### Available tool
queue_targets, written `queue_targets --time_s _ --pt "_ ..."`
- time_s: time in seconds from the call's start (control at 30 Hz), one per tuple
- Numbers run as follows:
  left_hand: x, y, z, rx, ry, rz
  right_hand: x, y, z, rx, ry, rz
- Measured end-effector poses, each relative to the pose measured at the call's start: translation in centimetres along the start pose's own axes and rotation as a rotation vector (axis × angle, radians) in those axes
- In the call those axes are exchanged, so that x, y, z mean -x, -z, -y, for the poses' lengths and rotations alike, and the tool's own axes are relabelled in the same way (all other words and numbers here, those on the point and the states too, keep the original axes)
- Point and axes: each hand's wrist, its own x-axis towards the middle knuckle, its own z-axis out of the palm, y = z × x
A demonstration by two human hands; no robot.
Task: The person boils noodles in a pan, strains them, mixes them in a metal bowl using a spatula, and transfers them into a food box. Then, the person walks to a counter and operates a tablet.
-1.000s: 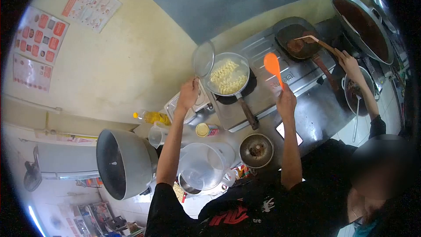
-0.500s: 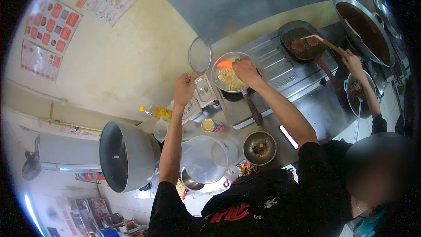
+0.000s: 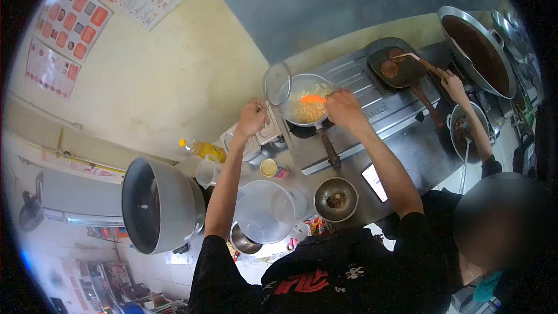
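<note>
Well: pale-yellow curly noodles (image 3: 308, 113), spread loose, none lifted out that I see, in round grey metal pan (image 3: 305, 81), on silver metal stove (image 3: 356, 72). R hand (image 3: 344, 107): gripping orange plastic spoon (image 3: 313, 99), at noodles. L hand (image 3: 253, 117): gripping round mesh strainer (image 3: 278, 84), appar. unloaded, near pan.

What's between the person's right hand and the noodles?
An orange spoon: in the head view, it pokes out from the right hand over the noodles.
</note>
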Motion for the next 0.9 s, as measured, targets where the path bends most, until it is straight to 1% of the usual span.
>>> queue_targets --time_s 0.07,0.13,0.2,0.27,0.3,0.37,0.4,0.43,0.47,0.5,0.53,0.6,0.67,0.7,0.73,0.77,0.83,0.9 --pt "0.0 -0.8 -0.3 0.003 0.097 -0.019 -0.1 0.0 0.4 -0.020 -0.032 0.025" --pt "0.2 -1.2 -0.5 0.002 0.103 -0.037 -0.3 -1.4 0.6 -0.153 -0.001 0.042" --pt "0.4 -1.7 -0.8 0.000 0.109 -0.060 -0.8 -2.6 0.4 -0.163 0.005 0.042" --pt "0.6 -2.2 -0.9 0.055 0.170 -0.068 -1.0 -3.9 0.4 -0.174 0.014 0.043" --pt "0.7 -2.5 -0.9 0.057 0.171 -0.073 -0.9 -4.6 0.4 -0.163 -0.018 0.003" --pt "1.5 -3.1 -1.8 0.282 0.290 -0.011 -1.0 -5.7 0.1 -0.150 -0.036 -0.037" --pt "1.7 -3.4 -2.3 0.290 0.291 -0.020 -1.1 -6.3 -0.2 -0.096 -0.047 -0.018" --pt "2.2 -3.6 -3.1 0.367 0.308 0.027 -1.0 -6.2 -0.1 -0.042 -0.058 0.005" --pt "2.6 -4.0 -3.4 0.445 0.327 0.076 -1.0 -6.3 0.0 -0.040 -0.046 0.015" --pt "2.6 -4.5 -3.0 0.456 0.335 0.071 -0.9 -6.4 0.1 -0.048 -0.092 0.004" --pt "2.2 -5.2 -2.3 0.494 0.344 0.077 -0.9 -6.3 0.2 -0.055 -0.139 -0.008" --pt "1.9 -6.6 -0.5 0.546 0.355 0.073 -0.8 -6.4 0.3 -0.064 -0.147 -0.011" --pt "1.7 -7.5 0.3 0.632 0.398 0.184 -0.9 -5.8 0.7 -0.079 -0.166 -0.030" --pt "1.6 -8.1 0.7 0.631 0.399 0.179 -0.8 -5.5 0.9 -0.116 -0.224 -0.059" --pt "1.7 -8.7 0.2 0.608 0.414 0.115 -0.8 -4.7 1.1 -0.154 -0.284 -0.090" --pt "1.7 -9.2 -0.2 0.584 0.428 0.053 -0.7 -3.2 1.4 -0.156 -0.283 -0.093" --pt "2.1 -10.0 -0.5 0.578 0.424 0.032 -0.4 -0.7 1.5 -0.113 -0.346 -0.079" --pt "2.1 -10.6 -0.4 0.572 0.413 0.015 -0.3 -0.7 1.2 -0.105 -0.369 -0.095"
